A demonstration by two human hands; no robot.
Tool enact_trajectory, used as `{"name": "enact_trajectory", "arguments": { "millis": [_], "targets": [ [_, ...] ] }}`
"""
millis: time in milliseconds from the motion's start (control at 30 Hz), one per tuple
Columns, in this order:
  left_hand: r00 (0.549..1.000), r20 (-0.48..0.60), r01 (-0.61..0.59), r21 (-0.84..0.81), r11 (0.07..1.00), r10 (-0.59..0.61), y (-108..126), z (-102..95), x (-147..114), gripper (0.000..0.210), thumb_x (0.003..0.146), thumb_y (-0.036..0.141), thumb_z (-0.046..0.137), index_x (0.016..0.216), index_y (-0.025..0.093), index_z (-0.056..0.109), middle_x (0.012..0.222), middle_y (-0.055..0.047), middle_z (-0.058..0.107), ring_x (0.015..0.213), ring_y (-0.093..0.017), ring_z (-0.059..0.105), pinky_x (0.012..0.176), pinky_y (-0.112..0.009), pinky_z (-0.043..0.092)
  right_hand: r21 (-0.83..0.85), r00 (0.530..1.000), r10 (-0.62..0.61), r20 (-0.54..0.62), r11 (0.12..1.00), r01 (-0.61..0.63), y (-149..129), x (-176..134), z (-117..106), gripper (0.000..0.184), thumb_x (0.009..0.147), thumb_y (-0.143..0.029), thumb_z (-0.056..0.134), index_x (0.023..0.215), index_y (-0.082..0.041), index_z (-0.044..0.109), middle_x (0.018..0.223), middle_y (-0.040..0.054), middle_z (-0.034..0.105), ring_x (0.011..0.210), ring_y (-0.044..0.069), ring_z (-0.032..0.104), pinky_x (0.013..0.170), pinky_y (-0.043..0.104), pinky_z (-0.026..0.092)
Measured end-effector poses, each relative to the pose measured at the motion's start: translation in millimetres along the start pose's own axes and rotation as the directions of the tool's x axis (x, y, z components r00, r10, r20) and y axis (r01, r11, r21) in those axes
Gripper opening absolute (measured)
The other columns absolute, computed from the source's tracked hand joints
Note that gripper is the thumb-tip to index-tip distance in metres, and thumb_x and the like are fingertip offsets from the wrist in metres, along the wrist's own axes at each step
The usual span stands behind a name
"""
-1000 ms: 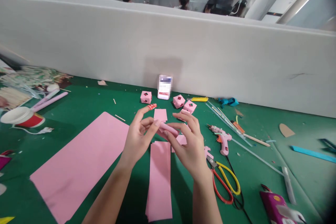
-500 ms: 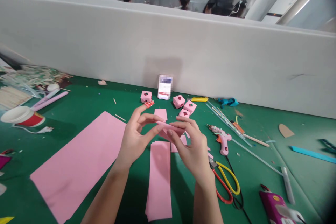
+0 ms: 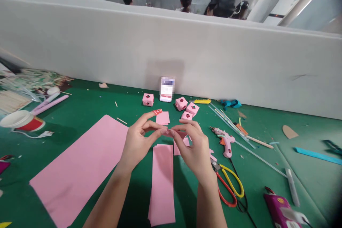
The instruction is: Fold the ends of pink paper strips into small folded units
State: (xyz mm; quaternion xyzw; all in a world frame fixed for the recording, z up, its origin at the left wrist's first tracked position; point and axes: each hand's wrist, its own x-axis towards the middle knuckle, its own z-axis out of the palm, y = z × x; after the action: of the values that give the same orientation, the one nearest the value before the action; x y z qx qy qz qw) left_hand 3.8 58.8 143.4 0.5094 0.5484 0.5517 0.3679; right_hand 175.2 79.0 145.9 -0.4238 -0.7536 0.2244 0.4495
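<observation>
Between my two hands is a small folded piece of pink paper [image 3: 169, 133], seen nearly edge-on. My left hand [image 3: 139, 139] pinches its left end with thumb and fingers; a red patterned wrap covers the tip of one finger. At the other end, my right hand [image 3: 192, 146] grips the paper between thumb and fingers, hiding part of it. Below them lies a stack of long pink paper strips [image 3: 162, 185]. A pink paper square [image 3: 162, 118] is just beyond my fingers, and another pink piece [image 3: 181, 146] lies partly behind my right hand.
Several pink paper cubes [image 3: 148, 99] stand near a propped phone [image 3: 166, 89]. A large pink sheet [image 3: 82, 171] lies at left beside a paper cup [image 3: 22, 120]. At right are a glue gun [image 3: 227, 142], scissors [image 3: 229, 183] and a yellow cutter [image 3: 201, 101]. A white partition [image 3: 107, 39] closes the back.
The pink paper has tilted and now shows as a thinner edge. My fingertips have drawn closer together along it, and the wrapped left finger has shifted right.
</observation>
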Motion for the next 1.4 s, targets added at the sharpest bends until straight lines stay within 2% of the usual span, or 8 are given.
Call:
{"name": "enact_trajectory", "arguments": {
  "millis": [300,500,600,733,867,1000,1267,1400],
  "targets": [
    [0.97,0.004,-0.238,0.258,0.937,0.245,-5,11.4,-9,0.028,0.089,0.024,0.073,0.115,0.027,0.064,0.087,0.002,0.08,0.088,-0.021,0.077,0.091,-0.035,0.057,-0.032,0.999,0.044,-0.02,0.999,-0.044,1,0,-2,0.008,0.088,-0.018,0.064,0.083,-0.024,0.066,0.087,0.0039,0.073,0.097,0.025,0.066,0.086,0.041,0.053],
    [0.979,-0.057,-0.176,0.237,0.955,0.195,1,4.0,-9,0.028,0.087,0.026,0.074,0.113,0.026,0.063,0.084,0.002,0.079,0.087,-0.021,0.077,0.088,-0.035,0.059,-0.101,0.994,0.11,-0.027,0.989,-0.112,24,1,-23,0.008,0.085,-0.017,0.063,0.082,-0.023,0.067,0.09,0.0024,0.075,0.09,0.023,0.068,0.084,0.037,0.051],
    [0.967,-0.175,-0.142,0.238,0.961,0.187,4,-4.6,-8,0.029,0.086,0.03,0.076,0.113,0.025,0.065,0.085,0.001,0.078,0.087,-0.022,0.077,0.085,-0.036,0.06,-0.242,0.97,0.17,-0.175,0.947,-0.21,42,-1,-38,0.007,0.085,-0.023,0.063,0.08,-0.022,0.068,0.085,0.0038,0.075,0.083,0.025,0.068,0.079,0.037,0.049],
    [0.943,-0.264,-0.123,0.287,0.95,0.201,3,-8.1,-5,0.033,0.085,0.032,0.077,0.115,0.026,0.066,0.088,0.001,0.077,0.087,-0.022,0.076,0.086,-0.037,0.059,-0.203,0.931,0.229,-0.283,0.935,-0.292,40,-3,-40,0.012,0.088,-0.029,0.063,0.084,-0.022,0.07,0.083,0.0044,0.075,0.079,0.024,0.068,0.077,0.035,0.05],
    [0.951,-0.217,-0.15,0.294,0.944,0.218,0,0.8,-4,0.032,0.089,0.03,0.073,0.119,0.025,0.063,0.093,0.0,0.077,0.091,-0.021,0.075,0.085,-0.035,0.059,0.026,0.959,0.278,-0.047,0.96,-0.277,16,0,-19,0.015,0.094,-0.031,0.062,0.094,-0.022,0.073,0.091,0.0032,0.077,0.081,0.02,0.07,0.076,0.031,0.054],
    [0.96,-0.133,-0.199,0.297,0.934,0.247,-4,11.2,-7,0.029,0.091,0.028,0.07,0.119,0.025,0.062,0.095,-0.001,0.078,0.089,-0.021,0.076,0.087,-0.035,0.059,0.217,0.949,0.256,0.184,0.931,-0.293,8,3,-4,0.027,0.097,-0.04,0.06,0.115,-0.024,0.072,0.114,0.0061,0.077,0.102,0.023,0.072,0.088,0.035,0.057],
    [0.96,0.128,-0.276,0.266,0.924,0.25,0,16.3,-14,0.058,0.087,0.03,0.076,0.136,0.028,0.045,0.116,-0.005,0.078,0.122,-0.026,0.067,0.105,-0.046,0.052,0.374,0.939,0.269,0.216,0.865,-0.334,10,2,-6,0.03,0.098,-0.043,0.06,0.118,-0.022,0.07,0.104,0.0054,0.077,0.094,0.022,0.074,0.08,0.031,0.059],
    [0.966,0.07,-0.26,0.276,0.925,0.25,-1,12.3,-10,0.054,0.092,0.028,0.07,0.139,0.028,0.045,0.12,-0.006,0.075,0.123,-0.024,0.065,0.107,-0.044,0.049,0.269,0.95,0.28,0.14,0.912,-0.309,12,2,-8,0.022,0.098,-0.037,0.059,0.103,-0.022,0.074,0.085,0.0028,0.076,0.078,0.019,0.072,0.067,0.026,0.056]
  ]
}}
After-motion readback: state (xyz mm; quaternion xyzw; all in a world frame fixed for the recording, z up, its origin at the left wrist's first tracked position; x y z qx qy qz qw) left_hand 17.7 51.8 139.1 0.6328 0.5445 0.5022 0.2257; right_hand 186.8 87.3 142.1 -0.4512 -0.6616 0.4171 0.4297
